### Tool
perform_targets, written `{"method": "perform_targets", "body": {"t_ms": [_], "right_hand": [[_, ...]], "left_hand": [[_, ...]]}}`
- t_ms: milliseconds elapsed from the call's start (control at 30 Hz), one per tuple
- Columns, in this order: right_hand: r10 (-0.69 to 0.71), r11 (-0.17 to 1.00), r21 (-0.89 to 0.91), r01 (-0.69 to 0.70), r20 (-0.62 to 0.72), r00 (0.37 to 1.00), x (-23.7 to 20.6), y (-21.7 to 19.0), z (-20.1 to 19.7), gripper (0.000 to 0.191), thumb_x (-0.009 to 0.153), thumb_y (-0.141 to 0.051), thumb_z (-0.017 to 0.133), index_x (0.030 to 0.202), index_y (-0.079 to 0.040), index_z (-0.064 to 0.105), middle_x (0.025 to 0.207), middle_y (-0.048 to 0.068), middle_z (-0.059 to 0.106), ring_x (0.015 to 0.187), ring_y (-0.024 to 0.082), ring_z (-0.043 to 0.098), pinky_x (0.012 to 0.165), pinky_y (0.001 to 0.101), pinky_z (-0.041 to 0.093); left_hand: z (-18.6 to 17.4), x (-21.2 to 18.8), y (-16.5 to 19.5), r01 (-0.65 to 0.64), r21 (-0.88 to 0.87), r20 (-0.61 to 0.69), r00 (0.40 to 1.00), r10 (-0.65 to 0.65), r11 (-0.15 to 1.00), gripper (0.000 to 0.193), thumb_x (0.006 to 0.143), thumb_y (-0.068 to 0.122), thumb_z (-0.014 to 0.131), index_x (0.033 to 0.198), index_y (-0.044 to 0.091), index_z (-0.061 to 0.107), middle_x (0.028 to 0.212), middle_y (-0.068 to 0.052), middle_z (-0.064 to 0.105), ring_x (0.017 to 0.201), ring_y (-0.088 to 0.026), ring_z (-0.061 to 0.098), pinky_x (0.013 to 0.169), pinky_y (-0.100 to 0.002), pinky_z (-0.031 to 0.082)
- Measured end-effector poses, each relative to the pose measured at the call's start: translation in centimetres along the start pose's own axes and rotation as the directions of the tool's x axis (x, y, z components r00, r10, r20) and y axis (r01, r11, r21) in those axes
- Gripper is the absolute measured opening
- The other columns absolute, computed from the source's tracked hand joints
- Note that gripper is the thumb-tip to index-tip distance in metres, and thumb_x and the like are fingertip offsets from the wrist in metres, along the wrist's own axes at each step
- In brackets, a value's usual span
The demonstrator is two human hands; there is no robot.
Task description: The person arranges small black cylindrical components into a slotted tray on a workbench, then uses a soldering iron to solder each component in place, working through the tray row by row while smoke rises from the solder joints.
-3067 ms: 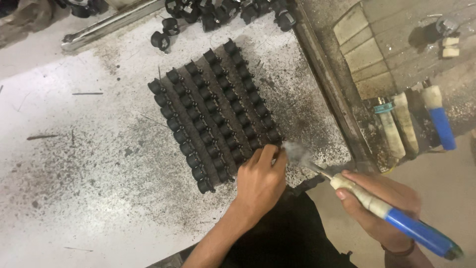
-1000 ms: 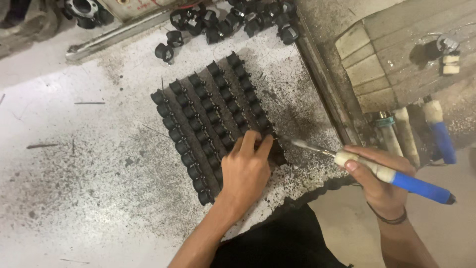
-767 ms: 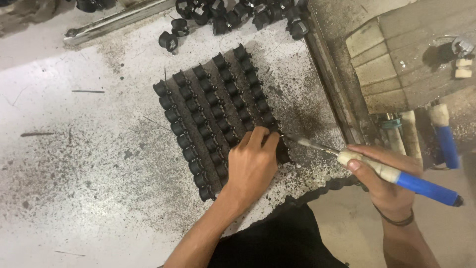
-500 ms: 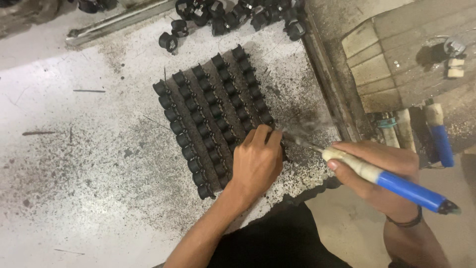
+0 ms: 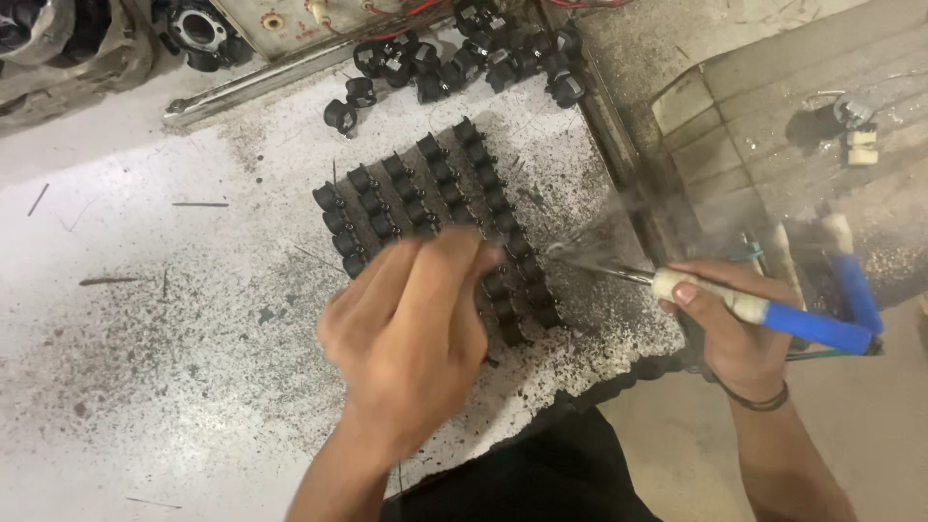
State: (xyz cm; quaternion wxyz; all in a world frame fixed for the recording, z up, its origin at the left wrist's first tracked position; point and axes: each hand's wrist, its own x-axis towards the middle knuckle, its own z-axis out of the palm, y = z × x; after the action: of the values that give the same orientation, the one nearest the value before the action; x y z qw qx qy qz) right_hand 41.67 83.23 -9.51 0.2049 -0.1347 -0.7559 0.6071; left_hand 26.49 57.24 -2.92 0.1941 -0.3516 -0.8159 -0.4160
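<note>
A block of small black parts (image 5: 425,193) lies in several slanted rows on a white, soot-speckled table (image 5: 145,319). My left hand (image 5: 411,324) hovers blurred over the near rows, fingers spread, hiding the parts beneath it; nothing shows in it. My right hand (image 5: 735,324) grips a soldering iron (image 5: 764,311) with a white and blue handle. Its metal tip (image 5: 570,256) points left at the right edge of the rows, and a wisp of smoke rises there.
A loose heap of the same black parts (image 5: 464,53) lies at the table's far edge beside a metal bar (image 5: 261,82). A dark rail (image 5: 628,164) bounds the table on the right. Past it lie wooden boards (image 5: 773,106) and another blue-handled tool (image 5: 855,280).
My left hand has lifted off the near right parts and swung up and left, now blurred. The iron's tip has drawn back a little to the right, trailing smoke.
</note>
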Motion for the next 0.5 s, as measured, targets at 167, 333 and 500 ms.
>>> {"method": "perform_targets", "body": {"t_ms": [167,333,500], "right_hand": [[0.001,0.978,-0.208,-0.002,-0.005,1.000,0.4,0.7,0.0,0.027,0.090,-0.008,0.073,0.112,0.007,0.074,0.098,0.018,0.076,0.082,0.019,0.075,0.072,0.0244,0.058],[-0.035,0.952,-0.301,0.051,0.057,0.998,1.2,0.6,0.3,0.027,0.088,-0.007,0.076,0.112,0.006,0.074,0.099,0.016,0.077,0.079,0.016,0.074,0.071,0.0238,0.058],[0.014,0.950,-0.313,0.010,0.074,0.997,1.7,-0.5,0.7,0.027,0.090,-0.009,0.077,0.113,0.005,0.075,0.099,0.016,0.077,0.076,0.014,0.073,0.070,0.0240,0.055]], "left_hand": [[5.9,-2.1,-2.9,0.151,0.146,0.270,0.945,-0.186,0.978,0.033,0.076,-0.009,0.064,0.104,0.004,0.075,0.101,-0.013,0.064,0.072,-0.025,0.068,0.051,-0.037,0.058],[8.4,-5.2,-3.8,0.182,0.093,0.247,0.948,-0.200,0.979,0.021,0.080,-0.002,0.067,0.098,0.005,0.073,0.098,-0.009,0.062,0.078,-0.027,0.071,0.054,-0.039,0.057],[9.2,-5.1,-4.2,0.194,0.079,0.306,0.929,-0.209,0.978,0.020,0.078,-0.002,0.067,0.096,0.004,0.072,0.098,-0.010,0.062,0.080,-0.029,0.070,0.057,-0.040,0.058]]}}
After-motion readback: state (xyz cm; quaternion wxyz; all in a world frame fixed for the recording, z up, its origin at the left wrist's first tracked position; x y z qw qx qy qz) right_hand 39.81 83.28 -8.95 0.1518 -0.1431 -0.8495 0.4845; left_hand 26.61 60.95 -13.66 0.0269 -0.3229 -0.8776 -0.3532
